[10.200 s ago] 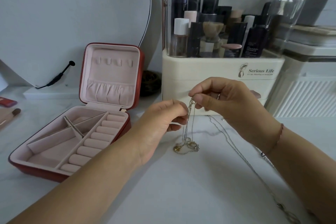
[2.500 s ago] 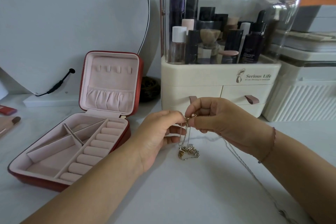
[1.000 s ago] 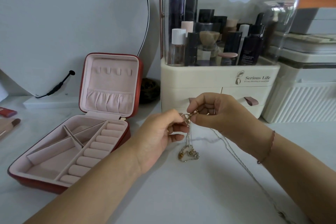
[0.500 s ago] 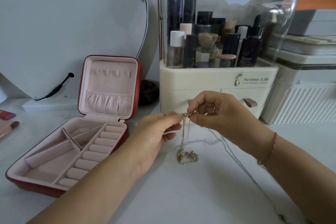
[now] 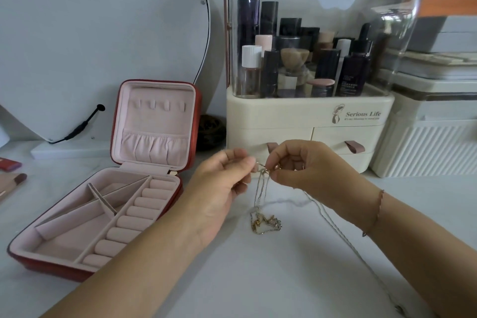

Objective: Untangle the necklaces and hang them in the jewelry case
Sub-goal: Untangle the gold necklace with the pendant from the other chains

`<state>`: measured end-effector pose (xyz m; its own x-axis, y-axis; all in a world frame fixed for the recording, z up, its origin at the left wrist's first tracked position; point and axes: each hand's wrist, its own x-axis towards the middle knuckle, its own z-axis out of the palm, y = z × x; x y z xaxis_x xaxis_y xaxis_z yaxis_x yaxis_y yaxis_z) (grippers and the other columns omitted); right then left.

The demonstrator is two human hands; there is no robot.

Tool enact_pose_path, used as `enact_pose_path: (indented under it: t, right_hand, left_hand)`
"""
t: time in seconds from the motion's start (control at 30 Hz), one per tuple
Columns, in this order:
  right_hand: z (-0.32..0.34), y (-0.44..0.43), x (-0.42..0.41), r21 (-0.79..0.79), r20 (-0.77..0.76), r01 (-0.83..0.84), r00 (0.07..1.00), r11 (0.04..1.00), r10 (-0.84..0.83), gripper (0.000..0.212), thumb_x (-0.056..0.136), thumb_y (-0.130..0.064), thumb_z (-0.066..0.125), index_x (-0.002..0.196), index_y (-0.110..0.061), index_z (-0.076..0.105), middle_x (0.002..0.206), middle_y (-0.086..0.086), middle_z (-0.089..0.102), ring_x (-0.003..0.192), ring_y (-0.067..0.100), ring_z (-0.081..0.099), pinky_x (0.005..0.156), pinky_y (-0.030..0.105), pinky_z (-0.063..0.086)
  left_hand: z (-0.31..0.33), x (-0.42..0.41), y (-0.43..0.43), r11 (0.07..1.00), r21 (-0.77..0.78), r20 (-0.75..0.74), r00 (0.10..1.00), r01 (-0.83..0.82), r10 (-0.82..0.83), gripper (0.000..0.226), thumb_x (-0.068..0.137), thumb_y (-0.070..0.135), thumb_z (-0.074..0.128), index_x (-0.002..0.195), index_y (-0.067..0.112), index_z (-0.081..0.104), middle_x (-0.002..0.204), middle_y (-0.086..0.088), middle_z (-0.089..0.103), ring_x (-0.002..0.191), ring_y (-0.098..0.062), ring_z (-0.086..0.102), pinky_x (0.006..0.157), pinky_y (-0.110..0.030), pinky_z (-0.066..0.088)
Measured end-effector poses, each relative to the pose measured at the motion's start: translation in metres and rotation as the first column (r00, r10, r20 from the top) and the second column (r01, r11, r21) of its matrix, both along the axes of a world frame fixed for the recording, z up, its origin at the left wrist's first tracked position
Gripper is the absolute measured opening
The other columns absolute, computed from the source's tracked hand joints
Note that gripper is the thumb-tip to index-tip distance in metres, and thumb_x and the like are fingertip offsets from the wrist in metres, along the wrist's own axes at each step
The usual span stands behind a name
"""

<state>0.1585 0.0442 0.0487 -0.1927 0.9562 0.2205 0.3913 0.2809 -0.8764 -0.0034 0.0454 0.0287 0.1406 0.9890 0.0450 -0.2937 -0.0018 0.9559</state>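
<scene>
I cannot tell where one chain ends and the next begins in the thin gold and silver tangled necklaces. My left hand and right hand each pinch the top of them, fingertips almost meeting above the white tabletop. The knotted lower end may touch it; I cannot tell. One long silver strand is cut off at the lower right. The open red jewelry case with pink lining sits to the left. The cream cosmetics organiser with a clear dome reads "Serious Life"; the smaller print is illegible.
</scene>
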Motion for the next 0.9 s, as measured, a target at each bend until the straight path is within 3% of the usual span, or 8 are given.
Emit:
enact_pose_path:
  t: [0.1, 0.17, 0.27, 0.4, 0.5, 0.7, 0.8, 0.9]
  right_hand:
    - [0.0007, 0.0008, 0.0008, 0.013, -0.06, 0.006, 0.998, 1.0, -0.006, 0.023, 0.08, 0.004, 0.066, 0.073, -0.017, 0.068, 0.062, -0.006, 0.062, 0.066, 0.018, 0.051, 0.071, 0.032, 0.044]
    - [0.0011, 0.0014, 0.0013, 0.036, -0.093, 0.026, 0.995, 0.999, -0.022, 0.02, 0.08, 0.006, 0.066, 0.075, -0.014, 0.068, 0.07, 0.003, 0.064, 0.067, 0.019, 0.052, 0.069, 0.032, 0.043]
    - [0.0044, 0.0017, 0.0042, 0.024, -0.16, 0.024, 0.987, 0.999, -0.02, 0.02, 0.08, 0.006, 0.067, 0.077, -0.013, 0.068, 0.08, 0.012, 0.068, 0.073, 0.019, 0.057, 0.066, 0.023, 0.046]
    - [0.0079, 0.0012, 0.0062, -0.045, -0.197, -0.053, 0.98, 0.998, 0.043, 0.018, 0.08, 0.006, 0.066, 0.082, -0.011, 0.068, 0.077, 0.008, 0.067, 0.067, 0.011, 0.06, 0.058, 0.018, 0.046]
    - [0.0044, 0.0022, 0.0053, -0.055, -0.126, -0.03, 0.992, 0.998, 0.023, 0.02, 0.079, 0.006, 0.066, 0.078, -0.014, 0.068, 0.073, 0.004, 0.068, 0.067, 0.012, 0.059, 0.055, 0.018, 0.043]
    - [0.0049, 0.0012, 0.0048, -0.05, -0.149, -0.064, 0.987, 0.997, 0.056, 0.024, 0.08, 0.01, 0.062, 0.076, -0.014, 0.067, 0.078, 0.008, 0.07, 0.068, 0.011, 0.057, 0.055, 0.017, 0.04]
    - [0.0081, 0.0006, 0.0066, -0.037, -0.239, -0.119, 0.965, 0.992, 0.107, 0.022, 0.081, 0.011, 0.061, 0.082, -0.009, 0.066, 0.075, 0.005, 0.067, 0.065, 0.008, 0.055, 0.057, 0.018, 0.041]
    - [0.0083, 0.0008, 0.0071, -0.033, -0.279, -0.131, 0.953, 0.991, 0.117, 0.017, 0.082, 0.009, 0.061, 0.086, -0.007, 0.067, 0.073, 0.004, 0.064, 0.065, 0.009, 0.054, 0.058, 0.018, 0.041]
  left_hand:
    - [0.0024, -0.0001, 0.0004, 0.982, -0.08, 0.116, 0.98, 0.174, -0.164, 0.007, 0.085, 0.014, 0.058, 0.087, 0.017, 0.053, 0.059, 0.005, 0.05, 0.054, -0.008, 0.042, 0.059, -0.024, 0.031]
    - [0.0023, -0.0011, 0.0, 0.977, -0.074, 0.014, 0.98, 0.201, -0.201, 0.023, 0.074, 0.02, 0.071, 0.087, 0.018, 0.053, 0.057, 0.007, 0.046, 0.053, -0.008, 0.04, 0.059, -0.025, 0.03]
    - [0.002, -0.0024, 0.0005, 0.998, -0.012, -0.113, 0.992, 0.058, -0.059, 0.033, 0.058, 0.018, 0.073, 0.087, 0.021, 0.06, 0.063, 0.009, 0.058, 0.063, -0.008, 0.048, 0.067, -0.026, 0.034]
    - [0.0053, -0.0043, 0.0015, 0.999, 0.043, 0.099, 0.995, 0.009, -0.013, 0.037, 0.056, 0.009, 0.072, 0.091, 0.015, 0.06, 0.073, 0.0, 0.066, 0.074, -0.01, 0.061, 0.08, -0.025, 0.047]
    - [0.0084, -0.005, -0.0005, 0.998, 0.02, 0.191, 0.98, 0.059, -0.061, 0.034, 0.061, 0.01, 0.065, 0.095, 0.014, 0.058, 0.066, -0.001, 0.063, 0.065, -0.011, 0.063, 0.075, -0.026, 0.052]
    - [0.0073, -0.0059, -0.0007, 0.996, -0.032, 0.063, 0.995, 0.081, -0.079, 0.043, 0.067, 0.003, 0.072, 0.107, 0.013, 0.061, 0.076, -0.001, 0.06, 0.048, -0.006, 0.041, 0.043, -0.016, 0.031]
    - [0.0068, -0.0042, -0.0027, 0.996, -0.038, -0.052, 0.995, 0.079, -0.081, 0.039, 0.073, -0.002, 0.068, 0.11, 0.011, 0.061, 0.074, 0.0, 0.061, 0.043, -0.004, 0.035, 0.042, -0.015, 0.027]
    - [0.0039, -0.0026, -0.0056, 0.994, -0.003, -0.25, 0.962, 0.111, -0.108, 0.032, 0.074, 0.007, 0.073, 0.104, 0.016, 0.068, 0.068, 0.009, 0.063, 0.048, 0.0, 0.046, 0.053, -0.021, 0.03]
